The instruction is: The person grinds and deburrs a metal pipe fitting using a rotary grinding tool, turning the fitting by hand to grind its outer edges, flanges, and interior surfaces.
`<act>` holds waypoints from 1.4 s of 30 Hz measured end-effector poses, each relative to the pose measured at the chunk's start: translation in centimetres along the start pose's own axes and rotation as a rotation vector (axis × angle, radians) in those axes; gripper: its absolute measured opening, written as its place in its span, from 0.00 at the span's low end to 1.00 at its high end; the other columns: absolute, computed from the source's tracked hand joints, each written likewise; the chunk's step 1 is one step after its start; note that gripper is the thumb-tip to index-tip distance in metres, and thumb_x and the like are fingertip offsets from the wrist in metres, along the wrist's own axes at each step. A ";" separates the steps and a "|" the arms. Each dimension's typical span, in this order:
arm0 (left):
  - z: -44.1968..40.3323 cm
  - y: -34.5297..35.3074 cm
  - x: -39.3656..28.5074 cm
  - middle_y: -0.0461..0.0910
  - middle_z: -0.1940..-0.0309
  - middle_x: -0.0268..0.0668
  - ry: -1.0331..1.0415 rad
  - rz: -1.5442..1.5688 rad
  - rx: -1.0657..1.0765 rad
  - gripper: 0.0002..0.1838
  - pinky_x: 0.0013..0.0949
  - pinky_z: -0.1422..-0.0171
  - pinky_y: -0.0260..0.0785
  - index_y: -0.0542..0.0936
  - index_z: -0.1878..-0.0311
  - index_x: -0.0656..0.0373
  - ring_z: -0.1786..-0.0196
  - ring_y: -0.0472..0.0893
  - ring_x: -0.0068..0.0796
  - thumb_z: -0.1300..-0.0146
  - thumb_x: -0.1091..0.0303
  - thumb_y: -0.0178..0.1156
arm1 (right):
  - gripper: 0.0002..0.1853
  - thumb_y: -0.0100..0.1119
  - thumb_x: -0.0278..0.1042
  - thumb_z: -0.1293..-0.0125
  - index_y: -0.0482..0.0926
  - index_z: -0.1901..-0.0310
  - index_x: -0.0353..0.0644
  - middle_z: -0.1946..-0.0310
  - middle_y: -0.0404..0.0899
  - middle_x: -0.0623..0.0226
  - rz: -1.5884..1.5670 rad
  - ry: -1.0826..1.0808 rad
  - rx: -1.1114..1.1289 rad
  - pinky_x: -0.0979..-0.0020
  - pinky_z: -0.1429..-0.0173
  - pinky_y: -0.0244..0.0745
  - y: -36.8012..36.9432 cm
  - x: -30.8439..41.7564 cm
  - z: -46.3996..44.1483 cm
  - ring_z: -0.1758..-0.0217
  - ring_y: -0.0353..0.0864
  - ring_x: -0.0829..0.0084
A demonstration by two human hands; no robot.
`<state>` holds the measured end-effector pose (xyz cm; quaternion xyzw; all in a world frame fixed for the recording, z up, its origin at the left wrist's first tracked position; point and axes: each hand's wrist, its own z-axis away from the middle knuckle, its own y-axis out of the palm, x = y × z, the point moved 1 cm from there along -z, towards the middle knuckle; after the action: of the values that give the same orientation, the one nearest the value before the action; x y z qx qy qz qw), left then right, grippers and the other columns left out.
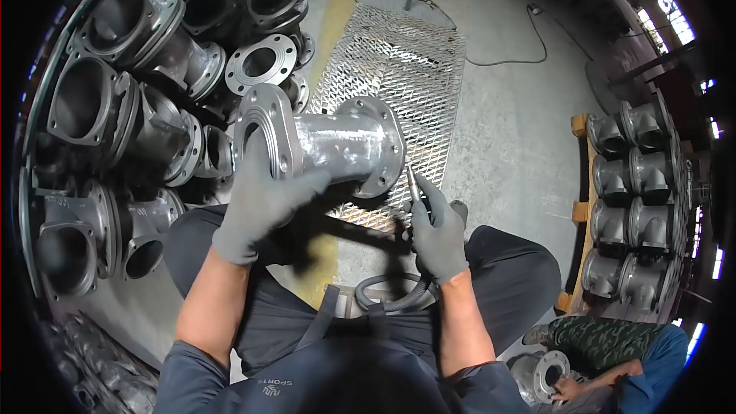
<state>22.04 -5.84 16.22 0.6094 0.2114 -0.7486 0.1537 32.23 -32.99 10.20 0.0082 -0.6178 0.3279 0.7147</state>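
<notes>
A grey metal valve body (337,142) with a square flange on the left and a round bolted flange on the right lies in front of me. My left hand (264,203), in a grey glove, grips the square flange; the fingers reach into its opening and the thumb lies outside, below the barrel. My gloved right hand (438,234) is wrapped round a slim metal pencil grinder (414,184). The grinder's tip points up, close to the lower edge of the round flange; whether it touches is unclear. A dark hose (395,305) curls below my right hand.
A metal mesh grating (429,69) lies on the floor ahead. Similar castings (157,138) are piled at the left. More castings (644,207) stand on a wooden pallet (580,211) at the right. A co-worker's hand (569,389) is on another casting (537,374) at lower right.
</notes>
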 end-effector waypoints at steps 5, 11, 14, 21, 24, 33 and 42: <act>1.9 0.0 3.1 0.75 0.28 0.67 0.275 -0.726 -0.077 0.66 0.52 0.25 0.76 0.54 0.17 0.78 0.28 0.80 0.66 0.50 0.57 0.84 | 0.26 0.57 0.32 0.22 0.79 0.26 0.35 0.45 0.89 0.38 -0.010 -0.023 -0.026 0.55 0.35 0.82 0.7 -1.7 -0.9 0.41 0.91 0.47; 1.8 -0.3 0.8 0.83 0.39 0.61 0.189 -0.605 -0.125 0.53 0.51 0.32 0.78 0.67 0.24 0.73 0.38 0.86 0.60 0.49 0.58 0.82 | 0.25 0.58 0.33 0.22 0.80 0.26 0.38 0.41 0.88 0.39 -0.069 0.025 0.037 0.53 0.31 0.81 1.2 -1.0 -0.6 0.37 0.89 0.43; 1.5 -0.2 0.3 0.87 0.44 0.52 0.131 -0.449 -0.143 0.44 0.43 0.36 0.80 0.74 0.29 0.73 0.43 0.89 0.45 0.47 0.62 0.81 | 0.25 0.58 0.33 0.21 0.79 0.26 0.35 0.40 0.87 0.36 0.032 -0.120 0.040 0.51 0.31 0.80 0.9 0.0 0.0 0.36 0.87 0.40; 1.5 0.2 -1.3 0.88 0.54 0.47 0.025 -0.306 -0.189 0.34 0.40 0.43 0.79 0.81 0.42 0.74 0.52 0.87 0.35 0.45 0.59 0.80 | 0.25 0.56 0.32 0.22 0.78 0.26 0.37 0.42 0.87 0.35 0.124 -0.112 0.089 0.47 0.31 0.79 1.4 -1.0 0.6 0.37 0.86 0.36; 1.4 0.2 -1.3 0.87 0.50 0.41 0.034 -0.218 -0.112 0.37 0.32 0.46 0.81 0.76 0.30 0.74 0.53 0.87 0.26 0.41 0.69 0.77 | 0.25 0.56 0.32 0.21 0.78 0.26 0.38 0.42 0.87 0.36 0.216 -0.123 0.104 0.48 0.33 0.80 2.0 0.4 0.4 0.39 0.87 0.38; 1.8 0.4 -1.7 0.85 0.49 0.40 -0.002 0.147 -0.110 0.31 0.35 0.49 0.87 0.74 0.31 0.72 0.53 0.87 0.27 0.35 0.74 0.73 | 0.26 0.57 0.31 0.21 0.77 0.23 0.44 0.46 0.87 0.38 0.163 -0.232 0.130 0.50 0.34 0.81 4.7 0.5 -0.5 0.40 0.87 0.39; 0.9 0.5 -1.5 0.84 0.53 0.37 0.028 0.165 -0.137 0.27 0.33 0.51 0.83 0.77 0.35 0.71 0.55 0.85 0.24 0.33 0.70 0.73 | 0.28 0.55 0.30 0.20 0.73 0.22 0.32 0.48 0.87 0.38 0.162 -0.208 0.068 0.47 0.40 0.80 6.6 -1.5 0.8 0.47 0.88 0.40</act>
<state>21.80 -6.77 17.75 0.6232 0.2133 -0.7086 0.2529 28.39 -28.84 6.47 0.0164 -0.6755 0.4028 0.6174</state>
